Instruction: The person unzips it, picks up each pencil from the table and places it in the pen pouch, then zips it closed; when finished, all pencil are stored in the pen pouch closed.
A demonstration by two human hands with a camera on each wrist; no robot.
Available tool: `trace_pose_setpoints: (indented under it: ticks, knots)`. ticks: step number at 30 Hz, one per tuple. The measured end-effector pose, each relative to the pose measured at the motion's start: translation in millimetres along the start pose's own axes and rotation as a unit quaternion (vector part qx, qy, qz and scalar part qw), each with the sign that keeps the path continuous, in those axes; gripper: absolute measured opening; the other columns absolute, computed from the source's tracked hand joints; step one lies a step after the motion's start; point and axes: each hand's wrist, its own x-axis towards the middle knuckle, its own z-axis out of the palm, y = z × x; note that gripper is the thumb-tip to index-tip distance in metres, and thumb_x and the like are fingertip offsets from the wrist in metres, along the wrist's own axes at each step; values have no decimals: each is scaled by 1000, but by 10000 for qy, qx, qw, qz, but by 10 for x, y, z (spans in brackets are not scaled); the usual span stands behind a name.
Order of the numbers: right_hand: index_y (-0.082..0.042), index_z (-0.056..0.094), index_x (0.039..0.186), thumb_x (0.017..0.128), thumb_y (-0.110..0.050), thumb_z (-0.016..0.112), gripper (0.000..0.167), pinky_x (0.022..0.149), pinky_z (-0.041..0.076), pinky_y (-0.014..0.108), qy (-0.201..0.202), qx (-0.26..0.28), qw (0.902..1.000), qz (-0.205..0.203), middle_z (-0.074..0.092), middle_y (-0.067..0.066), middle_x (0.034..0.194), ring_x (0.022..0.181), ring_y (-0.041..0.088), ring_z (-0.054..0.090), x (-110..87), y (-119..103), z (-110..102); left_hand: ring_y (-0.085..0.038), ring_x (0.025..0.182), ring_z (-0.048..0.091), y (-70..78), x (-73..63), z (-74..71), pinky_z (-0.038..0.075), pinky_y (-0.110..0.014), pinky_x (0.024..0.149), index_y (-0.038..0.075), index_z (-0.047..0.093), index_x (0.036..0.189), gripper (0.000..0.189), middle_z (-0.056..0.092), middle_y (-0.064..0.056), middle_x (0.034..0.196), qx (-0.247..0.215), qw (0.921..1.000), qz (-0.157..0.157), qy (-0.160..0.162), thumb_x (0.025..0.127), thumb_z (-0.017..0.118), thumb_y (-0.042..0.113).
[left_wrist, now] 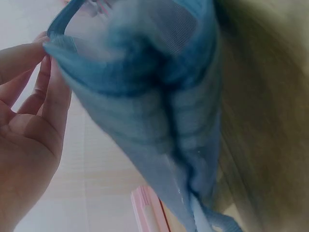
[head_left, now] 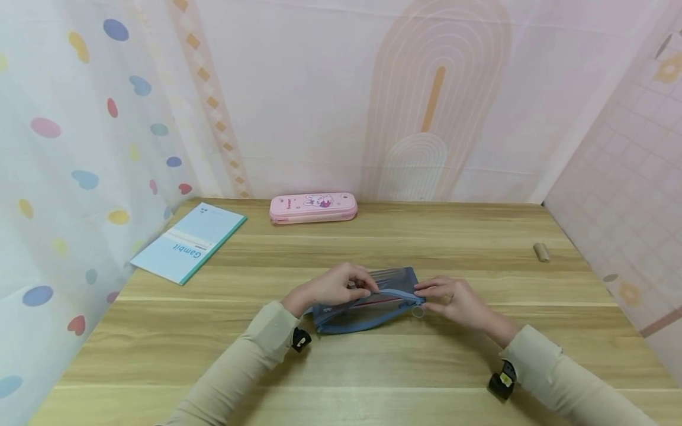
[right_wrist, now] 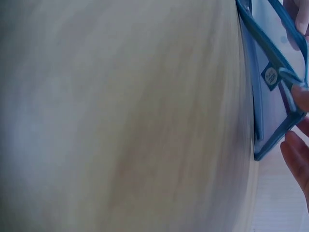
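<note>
A blue mesh zip pouch lies on the wooden table with its zipped mouth spread wide. Thumb and fingers of my left hand pinch the far edge of that mouth, as the left wrist view also shows. My right hand pinches the pouch's right end, beside a ring-shaped zip pull. Through the opening a thin red line shows; what it belongs to is unclear. In the right wrist view a small dark label sits on the pouch's side, below the zip.
Against the back wall lies a pink pencil case with a rabbit picture. A light blue notebook rests at the table's left edge. Toward the right edge is a small brown cylinder. Printed curtains border the table behind and at both sides.
</note>
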Motion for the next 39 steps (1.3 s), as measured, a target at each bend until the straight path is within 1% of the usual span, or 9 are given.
trace_pose_setpoints:
  ticks: [5, 9, 15, 20, 24, 28, 33, 36, 39]
  knots:
    - [-7, 70, 94, 70, -1, 70, 24, 73, 52, 34, 164, -323, 9986, -373, 68, 9, 98, 89, 22, 63, 13, -4, 21, -7, 66, 49, -2, -16, -3, 44, -20, 59, 9, 67, 98, 17, 61, 0, 90, 97, 9999, -76, 63, 88, 54, 12]
    - [-6, 70, 92, 69, 0, 71, 24, 71, 53, 34, 309, -418, 9967, -621, 69, 9, 95, 86, 22, 63, 26, -1, 23, -7, 70, 52, -4, -8, -7, 46, -20, 63, 11, 67, 96, 16, 62, 0, 91, 237, 9995, -84, 177, 87, 55, 12]
    - [-5, 70, 90, 66, 1, 72, 25, 67, 53, 31, 563, -466, 9925, -982, 70, 9, 89, 80, 19, 64, 47, 14, 34, -7, 75, 54, -8, -15, -21, 46, -18, 66, 9, 68, 95, 15, 64, -1, 93, 446, 9984, -40, 354, 86, 56, 12]
    - [-3, 70, 88, 64, 4, 72, 25, 68, 52, 24, 843, -487, 9892, -1092, 70, 8, 84, 76, 18, 64, 60, 16, 44, -7, 75, 55, -21, -28, -25, 46, -17, 66, 11, 68, 94, 14, 64, -2, 93, 461, 9982, -31, 392, 86, 57, 12]
    - [-3, 69, 89, 65, 4, 71, 25, 68, 52, 21, 1009, -483, 9899, -867, 69, 8, 82, 74, 18, 65, 66, 6, 43, -7, 77, 57, -58, -51, -36, 47, -18, 68, 11, 68, 95, 14, 65, -2, 94, 475, 9979, 51, 445, 86, 57, 14]
    - [-4, 69, 89, 67, 3, 70, 23, 64, 53, 26, 1265, -545, 9889, -551, 69, 8, 82, 73, 17, 64, 76, -19, 38, -5, 74, 55, -105, -114, -57, 47, -19, 66, 11, 68, 94, 15, 66, -2, 91, 422, 9977, 21, 538, 86, 57, 16]
    - [-2, 68, 88, 67, 5, 69, 22, 60, 53, 28, 1773, -628, 9817, -287, 68, 9, 80, 69, 15, 62, 89, -31, 11, -3, 70, 52, -163, -250, -106, 48, -20, 63, 11, 69, 92, 15, 65, -1, 87, 300, 9969, 54, 727, 86, 58, 19]
    - [-2, 68, 88, 68, 6, 68, 22, 60, 52, 26, 2019, -682, 9770, -89, 68, 8, 79, 68, 13, 61, 99, -32, -24, -4, 70, 53, -172, -342, -157, 49, -21, 63, 11, 69, 93, 17, 65, -1, 87, 219, 9961, 56, 851, 86, 58, 23]
    - [-1, 69, 89, 69, 7, 67, 21, 60, 52, 27, 2205, -627, 9733, 105, 69, 10, 80, 67, 13, 62, 118, -43, -72, -5, 73, 53, -171, -428, -217, 49, -21, 63, 12, 69, 94, 19, 65, -1, 89, 205, 9950, -3, 982, 85, 58, 25]
